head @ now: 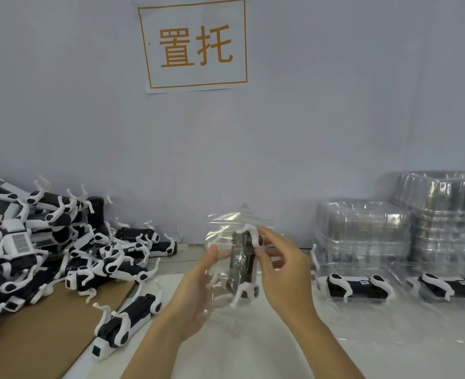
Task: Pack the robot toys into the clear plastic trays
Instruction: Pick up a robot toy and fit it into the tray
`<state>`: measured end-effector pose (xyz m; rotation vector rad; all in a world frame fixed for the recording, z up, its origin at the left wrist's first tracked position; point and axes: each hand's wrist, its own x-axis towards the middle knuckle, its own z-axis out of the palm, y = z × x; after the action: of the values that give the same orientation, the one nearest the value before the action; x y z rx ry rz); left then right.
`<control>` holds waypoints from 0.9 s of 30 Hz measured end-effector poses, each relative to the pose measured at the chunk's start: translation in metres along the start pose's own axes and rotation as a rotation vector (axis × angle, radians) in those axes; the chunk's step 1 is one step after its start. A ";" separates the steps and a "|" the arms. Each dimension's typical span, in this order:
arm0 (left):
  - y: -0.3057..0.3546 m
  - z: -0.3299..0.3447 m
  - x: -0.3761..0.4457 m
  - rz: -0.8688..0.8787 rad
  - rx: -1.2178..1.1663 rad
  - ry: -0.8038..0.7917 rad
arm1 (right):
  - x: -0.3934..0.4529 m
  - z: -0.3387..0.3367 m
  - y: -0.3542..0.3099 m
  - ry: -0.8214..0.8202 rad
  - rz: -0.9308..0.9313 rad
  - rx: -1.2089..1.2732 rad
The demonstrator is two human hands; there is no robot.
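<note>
Two bare forearms reach up from the bottom edge, and between the hands a black-and-white robot toy (pixel 243 262) stands on end inside a clear plastic tray (pixel 225 242), held above the white tabletop (pixel 253 351). Her or his left hand (pixel 198 291) cups the tray from below and the side, thumb pressed on its clear face; the right hand (pixel 283 272) pinches the toy's white upper leg between thumb and fingertips. Brown cardboard (pixel 42 332) covers the table's left side, and on it a loose heap of robot toys (pixel 42 242) is piled against the pale grey wall (pixel 335 105), with one stray toy (pixel 124 326) lying at the cardboard's edge. On the wall hangs a white paper sign (pixel 195 45) with an orange border and orange characters. At right stand two stacks of empty clear trays (pixel 406 228), the farther one taller. In front of them lie two packed trays (pixel 406 288), each with a toy on its side inside.
</note>
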<state>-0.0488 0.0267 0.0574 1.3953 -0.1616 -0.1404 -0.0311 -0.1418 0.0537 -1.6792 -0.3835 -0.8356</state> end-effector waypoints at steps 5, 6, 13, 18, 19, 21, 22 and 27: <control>0.000 -0.007 -0.001 0.095 0.083 0.061 | 0.000 0.001 0.001 -0.112 -0.005 -0.089; 0.001 -0.006 -0.002 0.108 0.121 0.071 | 0.000 0.000 0.002 -0.141 0.025 -0.089; 0.002 -0.012 0.003 0.271 0.812 0.241 | 0.005 -0.009 0.005 0.101 0.556 0.232; -0.004 -0.020 0.008 0.161 1.327 0.130 | 0.010 -0.018 0.008 -0.005 0.538 0.121; -0.008 -0.017 0.009 0.136 1.373 0.077 | 0.008 -0.017 0.006 -0.113 0.492 0.063; -0.019 -0.006 0.010 0.107 1.417 -0.039 | 0.000 -0.012 0.005 -0.352 0.441 -0.115; -0.023 -0.001 0.010 0.118 1.420 -0.074 | -0.005 -0.009 0.008 -0.454 0.420 -0.249; -0.021 0.001 0.011 0.219 1.180 0.116 | -0.010 -0.008 0.014 -0.444 0.404 -0.524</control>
<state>-0.0387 0.0197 0.0371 2.5351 -0.3262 0.2718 -0.0322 -0.1515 0.0375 -2.3388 -0.1104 -0.2617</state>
